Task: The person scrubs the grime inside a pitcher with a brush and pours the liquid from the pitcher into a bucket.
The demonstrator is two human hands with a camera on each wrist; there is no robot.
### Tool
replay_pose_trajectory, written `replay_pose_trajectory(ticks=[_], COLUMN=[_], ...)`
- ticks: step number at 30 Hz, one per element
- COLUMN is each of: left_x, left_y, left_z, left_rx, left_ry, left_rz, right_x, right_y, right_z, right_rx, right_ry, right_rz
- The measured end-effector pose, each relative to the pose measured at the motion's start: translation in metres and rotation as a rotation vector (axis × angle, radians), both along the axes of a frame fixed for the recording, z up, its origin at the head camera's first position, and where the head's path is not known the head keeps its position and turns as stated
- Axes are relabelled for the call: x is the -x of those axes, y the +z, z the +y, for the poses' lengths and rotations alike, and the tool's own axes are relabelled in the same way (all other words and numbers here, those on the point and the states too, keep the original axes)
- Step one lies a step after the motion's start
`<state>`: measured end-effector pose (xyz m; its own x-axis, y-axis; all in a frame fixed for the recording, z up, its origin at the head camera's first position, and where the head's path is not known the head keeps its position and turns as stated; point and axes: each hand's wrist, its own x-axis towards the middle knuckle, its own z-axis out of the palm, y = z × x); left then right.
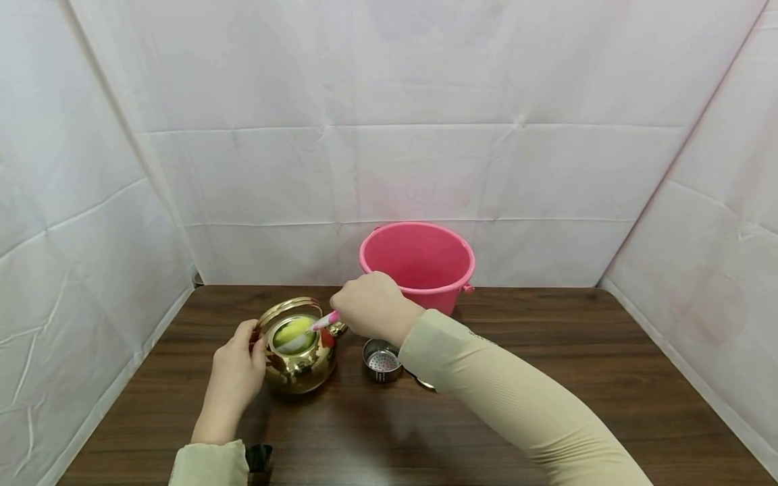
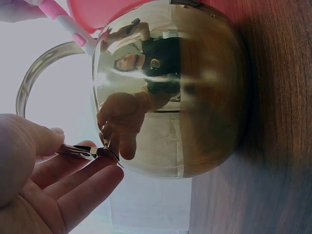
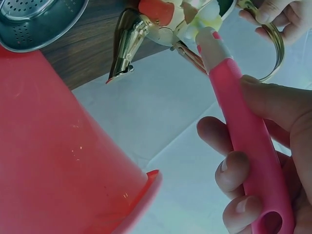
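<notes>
A shiny gold teapot point(image 1: 298, 374) stands lidless on the left of the table. My left hand point(image 1: 237, 368) holds its hoop handle point(image 2: 41, 66) near the base, thumb on one side and fingers on the other. In my right hand point(image 1: 375, 307) is the pink handle point(image 3: 246, 129) of a cleaning brush, with fingers wrapped round it. The brush slants down through the teapot's mouth, and its yellow-green sponge head point(image 1: 294, 329) shows inside the opening. How deep the sponge reaches is hidden.
A pink bucket point(image 1: 419, 256) stands behind my right hand. Under my right forearm sits a perforated metal strainer point(image 1: 382, 361). Beside it, a gold-rimmed piece point(image 1: 427, 387) is mostly covered by my sleeve. White sheets point(image 1: 425, 169) wall in the brown wooden table point(image 1: 516, 364).
</notes>
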<state>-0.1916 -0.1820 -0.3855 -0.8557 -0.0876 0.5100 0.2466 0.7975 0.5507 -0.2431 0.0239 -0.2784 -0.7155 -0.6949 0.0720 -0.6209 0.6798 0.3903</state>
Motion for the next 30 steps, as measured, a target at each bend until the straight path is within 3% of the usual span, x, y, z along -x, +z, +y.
replay_pose_trajectory(ticks=[30], left_x=[0.001], left_y=[-0.003], left_z=[0.001], left_rx=[-0.032], left_ry=[0.031], left_rz=[-0.02], right_x=[-0.011], right_y=[-0.002], right_z=[-0.001], right_rx=[-0.031], right_ry=[0.048], right_rz=[-0.036])
